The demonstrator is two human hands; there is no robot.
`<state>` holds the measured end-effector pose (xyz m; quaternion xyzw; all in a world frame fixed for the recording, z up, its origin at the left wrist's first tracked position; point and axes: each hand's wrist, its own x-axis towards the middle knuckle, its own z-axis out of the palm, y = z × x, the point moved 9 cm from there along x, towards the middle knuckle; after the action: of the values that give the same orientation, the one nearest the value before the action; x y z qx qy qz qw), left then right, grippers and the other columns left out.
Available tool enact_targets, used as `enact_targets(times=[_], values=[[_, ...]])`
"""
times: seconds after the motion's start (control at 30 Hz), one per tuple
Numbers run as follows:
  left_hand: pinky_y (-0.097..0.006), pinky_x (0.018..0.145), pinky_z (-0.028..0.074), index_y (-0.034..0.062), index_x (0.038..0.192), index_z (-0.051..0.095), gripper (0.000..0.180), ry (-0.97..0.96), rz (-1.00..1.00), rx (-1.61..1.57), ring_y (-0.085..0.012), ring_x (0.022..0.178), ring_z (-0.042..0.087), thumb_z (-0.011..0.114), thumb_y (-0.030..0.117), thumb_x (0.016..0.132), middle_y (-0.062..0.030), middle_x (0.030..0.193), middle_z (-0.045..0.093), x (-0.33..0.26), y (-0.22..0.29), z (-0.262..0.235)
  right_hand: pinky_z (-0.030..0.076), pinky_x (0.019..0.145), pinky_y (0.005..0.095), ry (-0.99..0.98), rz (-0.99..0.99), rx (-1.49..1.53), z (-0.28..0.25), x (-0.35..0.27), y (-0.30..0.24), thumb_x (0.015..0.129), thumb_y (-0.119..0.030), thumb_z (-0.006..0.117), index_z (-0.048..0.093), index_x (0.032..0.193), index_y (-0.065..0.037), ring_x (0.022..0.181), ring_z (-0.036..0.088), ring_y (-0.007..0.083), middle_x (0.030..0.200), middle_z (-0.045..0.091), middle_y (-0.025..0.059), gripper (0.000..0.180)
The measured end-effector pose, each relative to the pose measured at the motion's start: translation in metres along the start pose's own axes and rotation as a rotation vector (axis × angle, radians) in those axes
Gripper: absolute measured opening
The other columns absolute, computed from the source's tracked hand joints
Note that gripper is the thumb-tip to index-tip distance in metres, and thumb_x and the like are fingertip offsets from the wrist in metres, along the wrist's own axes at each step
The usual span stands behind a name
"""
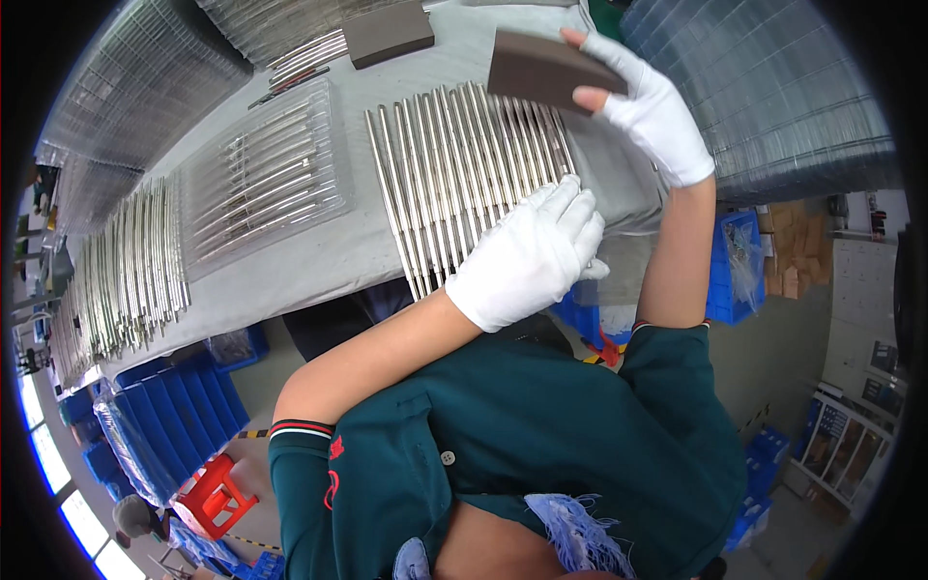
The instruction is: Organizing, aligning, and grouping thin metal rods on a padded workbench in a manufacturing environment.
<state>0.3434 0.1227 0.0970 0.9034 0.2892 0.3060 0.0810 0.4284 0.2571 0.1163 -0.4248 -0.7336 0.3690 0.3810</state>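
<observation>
A: Head view. Where's your left hand (530, 255)?

B: White-gloved, laid flat with fingers spread on the near end of the rods (464, 174). It presses down on them and is not closed round any.

A: And the rods?

B: A row of silver ones, side by side on the grey table (319, 256), fanning away from you. Your palm covers their lower right ends.

A: Your right hand (650, 108)?

B: Raised past the rods' far end, pinching a brown block (546, 70) between thumb and fingers. The block tilts above the rod tips; whether it touches them, I cannot tell.

A: Around it?

B: A clear tray (266, 179) of rods to the left, a second block (389, 34) beyond, more rods (130, 266) at far left.
</observation>
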Motion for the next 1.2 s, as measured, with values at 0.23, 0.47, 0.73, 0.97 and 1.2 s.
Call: enact_targets(times=[0.23, 0.47, 0.73, 0.97, 1.2], values=[[-0.041, 0.097, 0.044, -0.004, 0.107, 0.055, 0.051, -0.033, -0.007, 0.022, -0.0347, 0.112, 0.055, 0.068, 0.034, 0.075, -0.0196, 0.111, 0.057, -0.003, 0.005, 0.015, 0.039, 0.104, 0.0344, 0.085, -0.041, -0.319, 0.003, 0.067, 0.023, 0.082, -0.02, 0.069, 0.052, 0.133, -0.008, 0.123, 0.05, 0.0322, 0.134, 0.052, 0.0194, 0.055], [-0.04, 0.097, 0.044, -0.0064, 0.107, 0.055, 0.052, -0.109, -0.014, 0.049, -0.0343, 0.11, 0.055, 0.07, 0.03, 0.073, -0.0199, 0.11, 0.056, -0.004, 0.007, 0.029, 0.039, 0.103, 0.0338, 0.139, -0.108, -0.513, 0.001, 0.066, 0.026, 0.078, -0.02, 0.072, 0.046, 0.137, -0.006, 0.12, 0.051, 0.0322, 0.132, 0.052, 0.0201, 0.067], [-0.041, 0.101, 0.041, -0.0082, 0.114, 0.053, 0.059, -0.118, -0.018, 0.082, -0.0344, 0.112, 0.053, 0.072, 0.028, 0.071, -0.021, 0.114, 0.054, -0.005, 0.008, 0.033, 0.037, 0.104, 0.0313, 0.393, -0.212, -0.44, -0.027, 0.025, -0.014, 0.084, -0.012, 0.067, 0.043, 0.138, -0.001, 0.122, 0.051, 0.0228, 0.13, 0.054, 0.0166, 0.06], [-0.043, 0.105, 0.037, -0.0068, 0.118, 0.053, 0.06, -0.122, 0.001, 0.008, -0.0376, 0.12, 0.048, 0.069, 0.031, 0.075, -0.0215, 0.121, 0.053, -0.003, 0.009, 0.037, 0.035, 0.107, 0.031, 0.405, -0.179, -0.161, -0.032, 0.012, -0.005, 0.088, -0.012, 0.063, 0.047, 0.135, 0.001, 0.126, 0.049, 0.0255, 0.134, 0.053, 0.018, 0.052], [-0.045, 0.105, 0.036, -0.005, 0.113, 0.055, 0.049, -0.148, -0.013, -0.001, -0.0367, 0.122, 0.046, 0.065, 0.029, 0.08, -0.02, 0.12, 0.053, -0.005, 0.007, 0.038, 0.042, 0.101, 0.0311, -0.148, -0.187, -0.131, 0.065, 0.035, 0.032, 0.098, -0.029, 0.053, 0.053, 0.134, -0.012, 0.12, 0.055, 0.0185, 0.128, 0.06, 0.0052, 0.04]])
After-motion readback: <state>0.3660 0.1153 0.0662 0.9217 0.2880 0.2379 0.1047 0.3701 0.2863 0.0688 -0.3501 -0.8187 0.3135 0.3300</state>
